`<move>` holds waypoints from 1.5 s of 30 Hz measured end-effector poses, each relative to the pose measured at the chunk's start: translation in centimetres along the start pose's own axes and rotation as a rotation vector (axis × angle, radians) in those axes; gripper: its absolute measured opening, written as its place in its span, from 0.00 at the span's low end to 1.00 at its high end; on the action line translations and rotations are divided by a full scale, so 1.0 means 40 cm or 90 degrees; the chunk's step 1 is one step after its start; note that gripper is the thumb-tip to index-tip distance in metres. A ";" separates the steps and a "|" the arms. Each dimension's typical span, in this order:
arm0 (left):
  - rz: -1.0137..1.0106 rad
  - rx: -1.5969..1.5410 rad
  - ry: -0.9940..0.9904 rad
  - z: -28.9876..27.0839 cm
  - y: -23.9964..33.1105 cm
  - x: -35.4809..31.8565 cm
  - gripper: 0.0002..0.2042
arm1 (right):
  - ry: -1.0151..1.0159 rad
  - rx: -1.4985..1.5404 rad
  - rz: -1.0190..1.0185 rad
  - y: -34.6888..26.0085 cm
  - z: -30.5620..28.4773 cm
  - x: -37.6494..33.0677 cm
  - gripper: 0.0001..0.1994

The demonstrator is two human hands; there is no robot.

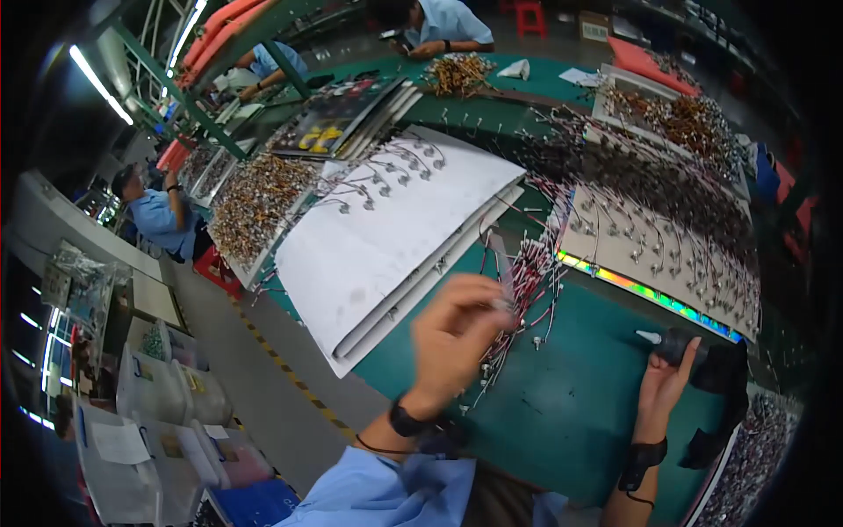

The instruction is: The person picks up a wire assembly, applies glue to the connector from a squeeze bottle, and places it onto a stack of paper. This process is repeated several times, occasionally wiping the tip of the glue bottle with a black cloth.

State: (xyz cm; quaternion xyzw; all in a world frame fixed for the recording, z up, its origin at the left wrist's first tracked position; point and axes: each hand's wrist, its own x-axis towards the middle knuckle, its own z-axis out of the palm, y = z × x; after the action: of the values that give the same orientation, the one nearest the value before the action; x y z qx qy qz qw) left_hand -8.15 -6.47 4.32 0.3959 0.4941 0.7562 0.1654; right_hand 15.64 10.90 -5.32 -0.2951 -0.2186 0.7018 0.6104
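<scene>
My left hand [450,341], slightly blurred, is closed in a pinch over the middle of the green table. A small silvery part [501,305] shows at its fingertips; its exact kind is too small to tell. Right beside the fingers lies a bundle of red, white and black wires [529,279] with small metal ends. My right hand [665,386] is wrapped round a black squeeze bottle [674,346] with a white nozzle [649,337], which points left. A loose small metal part [537,343] lies on the table between my hands.
To the left, white boards [395,228] are stacked, with rows of wired parts on top. Another board [654,255] full of wired parts stands at right. Heaped parts [263,198] fill a far-left tray. Black cloth [720,386] lies by my right hand. Co-workers [448,26] sit beyond.
</scene>
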 end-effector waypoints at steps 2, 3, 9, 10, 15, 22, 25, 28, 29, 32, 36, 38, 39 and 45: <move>0.036 0.080 0.105 -0.079 0.033 0.062 0.09 | 0.004 0.000 -0.003 -0.003 0.002 0.001 0.12; 0.057 0.128 0.177 -0.125 0.054 0.100 0.09 | 0.007 -0.003 0.004 -0.001 0.009 0.001 0.12; -0.022 0.561 0.421 -0.587 -0.072 0.280 0.11 | 0.022 -0.004 0.026 0.006 0.044 -0.001 0.11; -0.025 0.558 0.417 -0.611 -0.104 0.286 0.11 | 0.031 -0.014 0.021 0.005 0.045 0.000 0.12; -0.058 0.731 0.407 -0.649 -0.155 0.285 0.11 | 0.021 -0.042 0.018 0.009 0.018 0.007 0.14; -0.166 0.713 0.373 -0.653 -0.226 0.318 0.12 | 0.001 -0.048 0.012 0.005 0.024 0.005 0.14; -0.177 0.754 0.337 -0.675 -0.258 0.324 0.13 | 0.019 -0.037 0.007 0.002 0.038 0.001 0.14; -0.156 0.712 0.317 -0.731 -0.285 0.323 0.14 | 0.028 -0.033 0.022 -0.005 0.042 -0.006 0.13; -0.109 0.714 0.325 -0.776 -0.273 0.316 0.15 | 0.028 -0.031 0.023 -0.001 0.055 -0.011 0.13; -0.046 0.709 0.305 -0.712 -0.267 0.286 0.18 | 0.080 -0.013 -0.003 0.006 0.073 -0.012 0.11; -0.009 0.628 0.216 -0.384 -0.098 0.181 0.13 | 0.048 0.042 0.020 -0.034 0.047 0.000 0.11; -0.089 0.534 0.064 -0.194 -0.056 0.110 0.10 | -0.010 0.106 0.028 -0.064 0.031 0.005 0.11; -0.065 0.496 -0.064 -0.112 -0.063 0.073 0.10 | 0.000 0.101 0.014 -0.084 0.027 0.007 0.11; 0.076 0.382 -0.595 0.274 -0.083 -0.074 0.16 | -0.038 0.223 -0.129 -0.266 0.018 -0.008 0.14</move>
State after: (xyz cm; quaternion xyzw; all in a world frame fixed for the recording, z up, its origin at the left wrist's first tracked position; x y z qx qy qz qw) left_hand 1.61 -0.12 2.28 0.7462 0.5385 0.3344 0.2034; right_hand 22.90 12.30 2.34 -0.1402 -0.1398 0.6724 0.7132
